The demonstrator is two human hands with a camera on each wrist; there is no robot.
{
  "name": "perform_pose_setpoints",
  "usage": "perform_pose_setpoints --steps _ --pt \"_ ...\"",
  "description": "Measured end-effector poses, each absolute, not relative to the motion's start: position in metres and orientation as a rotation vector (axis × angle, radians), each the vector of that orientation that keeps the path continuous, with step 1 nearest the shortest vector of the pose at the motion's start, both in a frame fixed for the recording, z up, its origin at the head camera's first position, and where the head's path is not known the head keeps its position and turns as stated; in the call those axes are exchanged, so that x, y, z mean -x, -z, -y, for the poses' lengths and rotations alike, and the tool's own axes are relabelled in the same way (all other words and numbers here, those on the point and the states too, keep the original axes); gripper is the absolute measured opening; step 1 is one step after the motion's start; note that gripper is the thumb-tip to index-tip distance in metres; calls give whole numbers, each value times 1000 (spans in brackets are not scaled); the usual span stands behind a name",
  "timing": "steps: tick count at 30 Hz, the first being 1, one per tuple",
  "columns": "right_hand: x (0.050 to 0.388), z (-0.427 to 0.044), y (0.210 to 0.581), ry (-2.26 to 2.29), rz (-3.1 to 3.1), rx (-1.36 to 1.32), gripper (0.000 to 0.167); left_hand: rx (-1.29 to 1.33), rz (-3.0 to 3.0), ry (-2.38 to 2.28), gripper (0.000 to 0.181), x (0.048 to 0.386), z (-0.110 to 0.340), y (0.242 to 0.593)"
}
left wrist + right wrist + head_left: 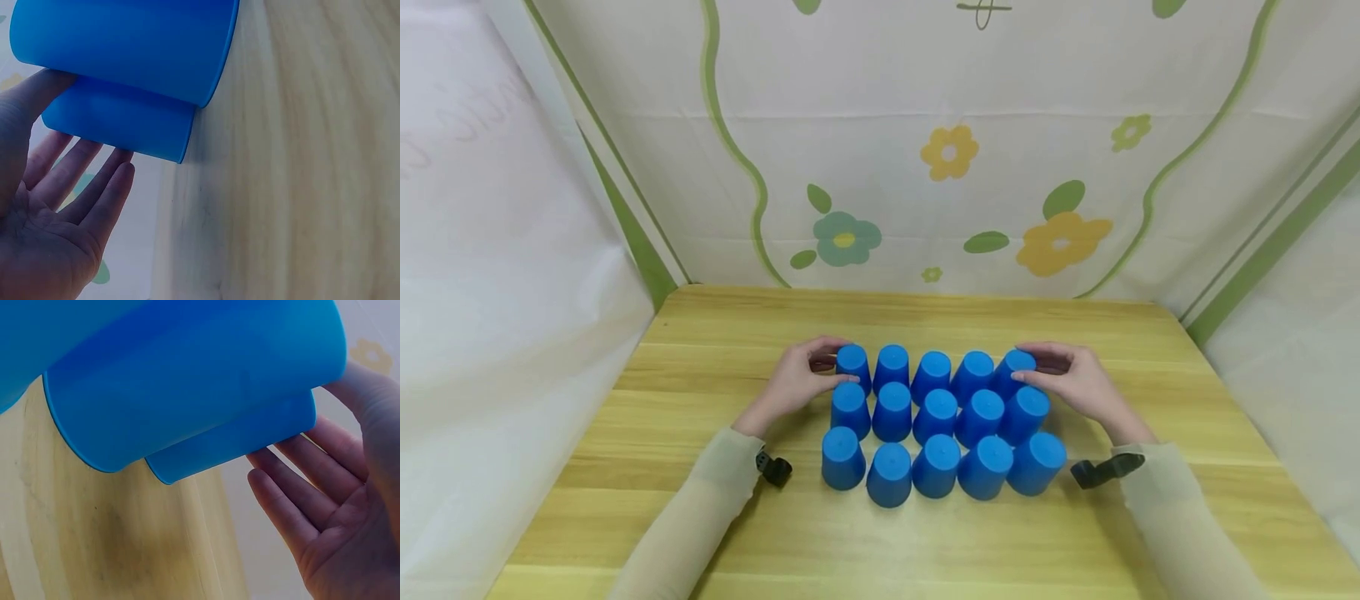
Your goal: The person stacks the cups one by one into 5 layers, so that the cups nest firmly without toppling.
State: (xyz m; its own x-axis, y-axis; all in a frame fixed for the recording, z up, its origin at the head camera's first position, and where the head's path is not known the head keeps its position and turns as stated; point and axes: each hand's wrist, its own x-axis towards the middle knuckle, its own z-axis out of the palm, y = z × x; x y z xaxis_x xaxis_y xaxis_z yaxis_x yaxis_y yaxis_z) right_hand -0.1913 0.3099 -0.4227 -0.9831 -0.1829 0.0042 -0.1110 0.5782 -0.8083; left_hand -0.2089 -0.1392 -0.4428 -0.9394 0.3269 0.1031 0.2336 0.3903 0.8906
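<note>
Blue cups (940, 412) stand upside down on the table in three rows of several each. At the left end of the back row, my left hand (793, 379) holds the end cup (852, 358), thumb in front and fingers behind. My right hand (1078, 379) holds the cup (1017, 361) at the opposite end of that row in the same way. Both wrist views show fingertips on the far side of the held cup. A nearer cup (125, 44) partly hides the left thumb; another cup (206, 381) partly covers the right-held one.
The wooden table (745, 533) reaches back to a white cloth wall (865, 158) printed with flowers and leaves. White cloth sides (512, 292) rise at left and right. A black wrist camera (775, 469) is strapped at each sleeve's cuff, near the front row.
</note>
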Motion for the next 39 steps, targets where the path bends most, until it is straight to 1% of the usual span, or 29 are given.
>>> perform_pose_setpoints --steps 11,21,27,34,39 --pt "196 -314 425 1393 -2719 257 58 -507 -2539 -1661 48 218 142 436" --pt "195 -315 425 1391 -2711 245 59 -484 -2583 -1695 53 248 144 426" --pt "196 -313 425 1395 -2706 245 57 -487 -2628 -1618 57 268 138 423" --pt "194 -311 423 1394 -2704 245 57 -488 -2659 -1566 53 291 127 425" --pt "194 -311 424 1396 -2694 244 57 -464 -2642 -1580 55 303 120 429"
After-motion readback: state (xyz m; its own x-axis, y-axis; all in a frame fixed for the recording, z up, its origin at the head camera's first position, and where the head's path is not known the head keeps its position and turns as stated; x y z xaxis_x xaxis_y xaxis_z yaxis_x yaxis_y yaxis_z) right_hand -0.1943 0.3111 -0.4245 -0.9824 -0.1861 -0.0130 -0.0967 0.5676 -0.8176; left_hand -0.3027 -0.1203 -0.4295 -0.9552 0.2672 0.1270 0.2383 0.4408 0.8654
